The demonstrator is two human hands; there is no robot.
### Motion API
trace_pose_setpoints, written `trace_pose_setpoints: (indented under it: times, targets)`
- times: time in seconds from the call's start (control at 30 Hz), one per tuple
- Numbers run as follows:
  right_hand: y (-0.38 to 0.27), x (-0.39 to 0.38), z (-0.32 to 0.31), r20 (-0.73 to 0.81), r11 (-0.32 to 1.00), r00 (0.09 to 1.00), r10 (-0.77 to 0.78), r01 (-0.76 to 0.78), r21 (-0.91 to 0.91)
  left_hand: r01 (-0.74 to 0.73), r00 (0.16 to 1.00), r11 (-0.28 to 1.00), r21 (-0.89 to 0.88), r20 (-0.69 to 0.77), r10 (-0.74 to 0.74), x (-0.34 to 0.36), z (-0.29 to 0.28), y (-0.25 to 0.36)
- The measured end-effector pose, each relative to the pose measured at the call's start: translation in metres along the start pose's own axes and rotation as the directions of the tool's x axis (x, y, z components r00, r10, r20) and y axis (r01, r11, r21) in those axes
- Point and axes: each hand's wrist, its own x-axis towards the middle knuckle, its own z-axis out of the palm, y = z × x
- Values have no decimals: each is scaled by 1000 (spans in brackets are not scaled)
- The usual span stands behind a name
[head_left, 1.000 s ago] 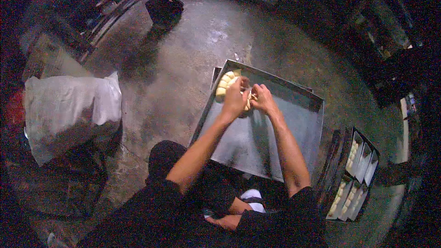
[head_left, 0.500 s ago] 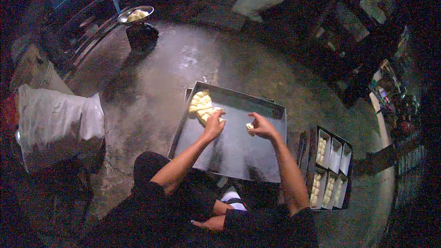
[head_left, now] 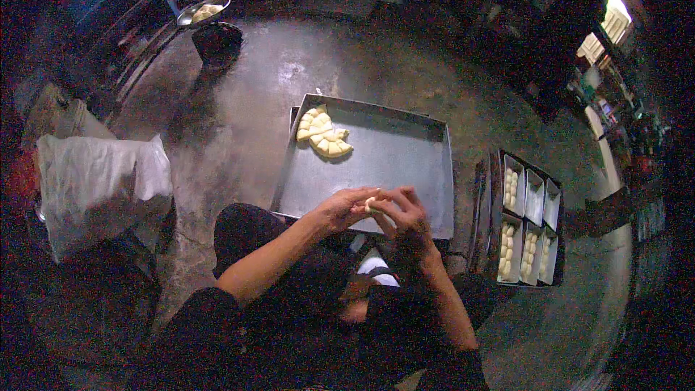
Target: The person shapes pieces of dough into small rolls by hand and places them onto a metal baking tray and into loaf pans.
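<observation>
My left hand [head_left: 342,208] and my right hand [head_left: 407,216] meet over the near edge of a large shallow metal tray [head_left: 391,163]. Between their fingers is a small pale piece of dough [head_left: 370,204], mostly covered by the fingers. The right hand lies partly over the left fingertips. At the tray's far left corner, a curved cluster of cut dough pieces [head_left: 331,146] lies on the bare metal, apart from both hands.
To the right, a dark rack of loaf tins [head_left: 534,195] holds rows of dough balls in several of its tins. Far left, a metal bowl [head_left: 221,6] with dough sits on a dark stand [head_left: 217,45]. A whitish plastic sheet [head_left: 105,185] covers something at the left.
Both hands have come back from the tray's middle to its near edge and joined around the dough piece. The dough cluster stays in the tray. The whole view has shifted slightly.
</observation>
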Motion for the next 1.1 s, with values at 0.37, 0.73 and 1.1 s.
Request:
trace_pose_setpoints:
  times: [0.37,0.73,1.1]
  targets:
    - [34,-33,28,317,517,689,652,-709,479,-416,822,333,847,194,535,-25,22,-7]
    - [29,-29,29,188,836,864,467,-500,224,-224,908,873,433,-234,348,-16,18,-21]
    - [30,-31,20,424,645,797,431,-601,473,5,1000,883,470,-7,-1,-36,24,11]
